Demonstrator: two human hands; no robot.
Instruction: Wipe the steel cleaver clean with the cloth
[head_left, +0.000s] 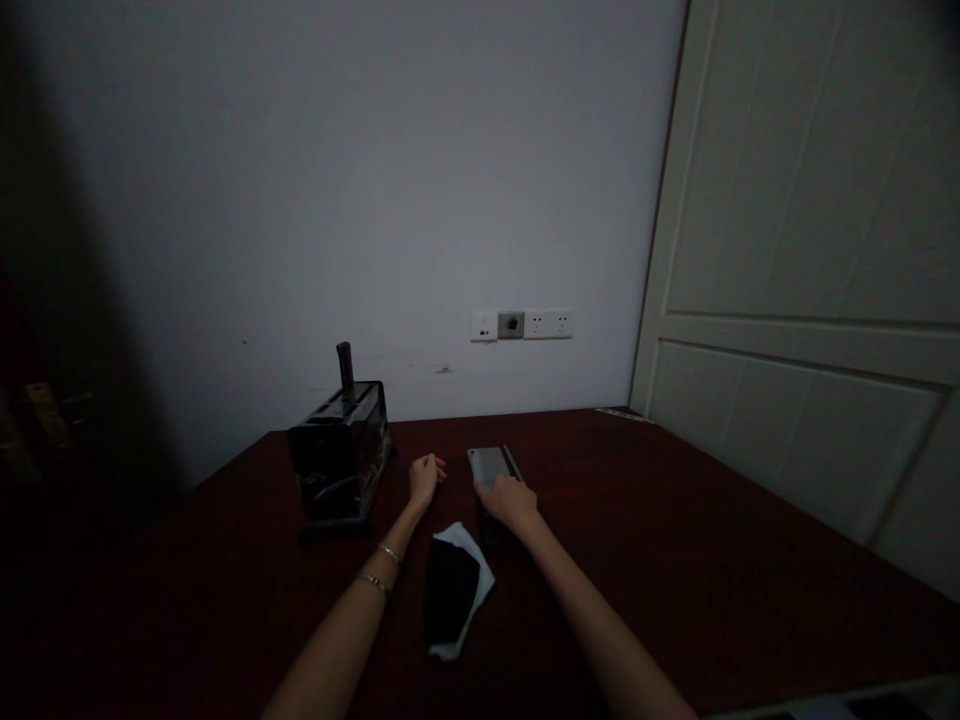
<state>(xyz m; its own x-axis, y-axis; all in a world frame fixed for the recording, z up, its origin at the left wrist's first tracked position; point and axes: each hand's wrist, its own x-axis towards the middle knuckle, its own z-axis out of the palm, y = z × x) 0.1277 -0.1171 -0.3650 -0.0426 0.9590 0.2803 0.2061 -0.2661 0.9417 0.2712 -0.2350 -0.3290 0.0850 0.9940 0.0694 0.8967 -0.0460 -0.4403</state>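
Observation:
A cleaver with a wide grey blade (491, 464) lies flat on the dark red table (675, 540). My right hand (511, 503) is closed over its handle end, fingers curled down on it. My left hand (424, 478) rests on the table just left of the blade, curled into a loose fist with nothing visible in it; two bracelets sit on that wrist. A black and white cloth (454, 590) lies between my forearms. A black knife block (341, 460) stands left of my left hand, with one dark handle (345, 370) sticking up from it.
A white wall with a row of sockets (522, 324) backs the table. A pale panelled door (810, 270) lines the right side. The room is dim, and the far left is in deep shadow.

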